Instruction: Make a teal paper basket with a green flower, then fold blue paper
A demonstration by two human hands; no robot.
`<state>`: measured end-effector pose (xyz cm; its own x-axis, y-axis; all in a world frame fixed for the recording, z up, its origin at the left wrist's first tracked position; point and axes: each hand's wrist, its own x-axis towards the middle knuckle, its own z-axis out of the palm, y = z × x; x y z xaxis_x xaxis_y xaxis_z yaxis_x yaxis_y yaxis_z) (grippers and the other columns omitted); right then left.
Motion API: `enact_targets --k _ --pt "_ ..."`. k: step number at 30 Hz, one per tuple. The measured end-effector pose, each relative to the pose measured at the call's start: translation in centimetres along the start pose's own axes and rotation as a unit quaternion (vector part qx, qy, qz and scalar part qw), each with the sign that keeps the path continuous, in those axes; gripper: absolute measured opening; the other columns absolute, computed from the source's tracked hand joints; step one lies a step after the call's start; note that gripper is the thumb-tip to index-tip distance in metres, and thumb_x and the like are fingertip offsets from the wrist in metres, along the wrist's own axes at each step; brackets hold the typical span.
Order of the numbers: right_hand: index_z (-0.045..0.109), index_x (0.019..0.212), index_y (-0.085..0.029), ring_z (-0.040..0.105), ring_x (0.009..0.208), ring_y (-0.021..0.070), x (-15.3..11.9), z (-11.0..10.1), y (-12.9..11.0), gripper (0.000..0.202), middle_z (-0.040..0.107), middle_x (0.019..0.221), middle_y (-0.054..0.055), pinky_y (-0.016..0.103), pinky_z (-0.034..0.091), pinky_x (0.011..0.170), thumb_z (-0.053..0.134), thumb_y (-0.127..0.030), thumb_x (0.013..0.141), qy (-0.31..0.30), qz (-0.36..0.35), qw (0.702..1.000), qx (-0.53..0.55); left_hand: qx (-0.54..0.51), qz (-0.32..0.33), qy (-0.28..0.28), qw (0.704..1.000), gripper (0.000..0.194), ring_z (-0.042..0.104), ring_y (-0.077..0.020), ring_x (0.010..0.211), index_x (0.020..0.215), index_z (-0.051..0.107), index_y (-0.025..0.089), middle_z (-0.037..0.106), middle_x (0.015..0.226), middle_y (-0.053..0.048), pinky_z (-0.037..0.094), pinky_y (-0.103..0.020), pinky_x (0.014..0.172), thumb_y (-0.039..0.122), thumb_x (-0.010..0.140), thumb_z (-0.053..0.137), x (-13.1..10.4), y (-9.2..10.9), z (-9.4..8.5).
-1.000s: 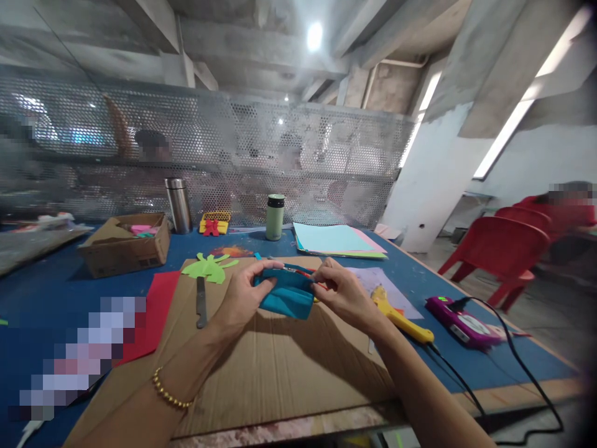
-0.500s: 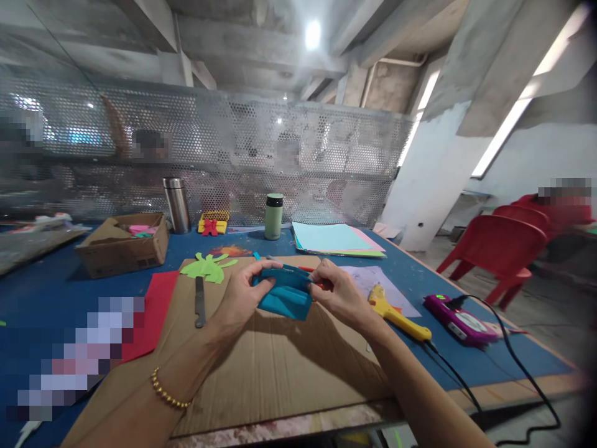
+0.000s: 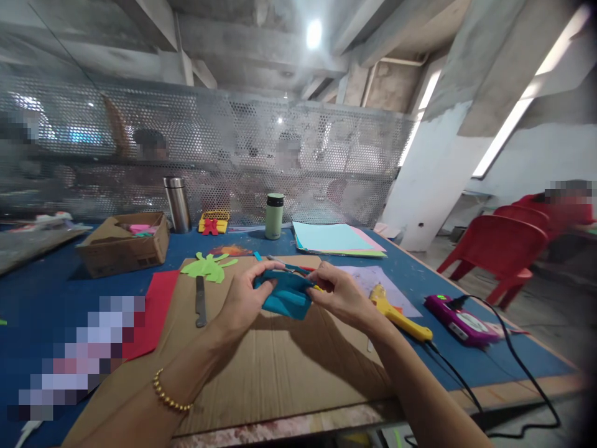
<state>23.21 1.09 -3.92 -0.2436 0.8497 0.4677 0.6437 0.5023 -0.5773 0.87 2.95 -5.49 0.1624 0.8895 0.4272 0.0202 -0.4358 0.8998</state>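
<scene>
A folded piece of blue craft paper point(image 3: 286, 300) is held up between both hands over a brown cardboard sheet point(image 3: 275, 379). My left hand point(image 3: 247, 292) pinches its left side, thumb in front and fingers behind. At the upper right corner, my right hand point(image 3: 336, 291) grips the same piece with thumb and fingertips. Behind the blue paper, partly hidden, lie thin red and grey items I cannot make out. Green paper cutouts point(image 3: 208, 267) and a grey metal blade point(image 3: 200, 302) rest left of my left hand. A yellow glue gun point(image 3: 396, 316) lies right of my right hand.
Red paper point(image 3: 152, 317) lies at left, near a cardboard box point(image 3: 124, 246) of scraps. A steel flask point(image 3: 177, 205), a green bottle point(image 3: 274, 216) and stacked coloured paper point(image 3: 331, 238) stand along the back. A purple power strip point(image 3: 459, 320) with a black cord point(image 3: 508, 348) is at right.
The blue paper has tilted slightly and its lower edge has risen a little. Both hands keep their hold in nearly the same place.
</scene>
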Motion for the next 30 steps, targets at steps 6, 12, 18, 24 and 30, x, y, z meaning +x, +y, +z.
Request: enact_targets --k 6,12,18,24,30 --pt "0.059 0.073 -0.02 0.047 0.063 0.0123 -0.1 0.6 0.4 0.007 0.051 0.067 -0.003 0.026 0.035 0.058 0.06 -0.023 0.079 0.006 0.014 1.0 -0.005 0.016 0.019 -0.008 1.0 0.026 0.07 -0.0229 0.103 0.104 0.078 0.021 0.078 0.108 -0.005 0.053 -0.035 0.094 0.02 0.081 0.065 -0.1 -0.1 0.0" --pt "0.057 0.069 -0.021 0.041 0.056 0.011 0.1 0.9 0.1 0.007 0.047 0.063 -0.004 0.026 0.031 0.054 0.059 -0.021 0.075 0.041 0.004 0.999 -0.031 -0.003 0.012 -0.007 1.0 0.027 0.07 -0.0232 0.104 0.105 0.078 0.021 0.078 0.108 -0.005 0.053 -0.036 0.095 0.019 0.08 0.066 -0.1 -0.2 0.1" --pt "0.068 0.089 -0.02 0.047 0.059 0.013 -0.1 0.0 -0.8 0.016 0.054 0.066 -0.003 0.026 0.037 0.055 0.064 -0.034 0.085 0.067 0.003 0.998 0.004 -0.045 -0.027 0.037 0.998 0.029 0.069 -0.0228 0.102 0.102 0.079 0.019 0.078 0.108 -0.007 0.054 -0.035 0.092 0.018 0.075 0.07 0.4 -0.8 0.0" --pt "0.069 0.099 -0.02 0.056 0.069 0.0152 -0.5 -0.3 -0.8 0.018 0.063 0.086 0.005 0.029 0.047 0.062 0.059 -0.035 0.096 0.139 -0.043 0.989 -0.01 -0.107 -0.085 0.066 0.988 0.035 0.069 -0.0213 0.094 0.105 0.077 0.017 0.076 0.11 -0.008 0.056 -0.031 0.078 0.02 0.071 0.073 0.8 -1.3 -0.2" --pt "0.064 0.121 -0.022 0.06 0.076 0.0154 -0.7 1.1 -0.3 0.026 0.065 0.118 0.011 0.031 0.052 0.068 0.059 -0.03 0.097 0.061 -0.107 0.991 -0.041 -0.126 -0.092 0.045 0.987 0.031 0.069 -0.0202 0.091 0.098 0.079 0.016 0.077 0.104 -0.007 0.055 -0.029 0.077 0.02 0.068 0.075 0.6 -0.9 -0.1"
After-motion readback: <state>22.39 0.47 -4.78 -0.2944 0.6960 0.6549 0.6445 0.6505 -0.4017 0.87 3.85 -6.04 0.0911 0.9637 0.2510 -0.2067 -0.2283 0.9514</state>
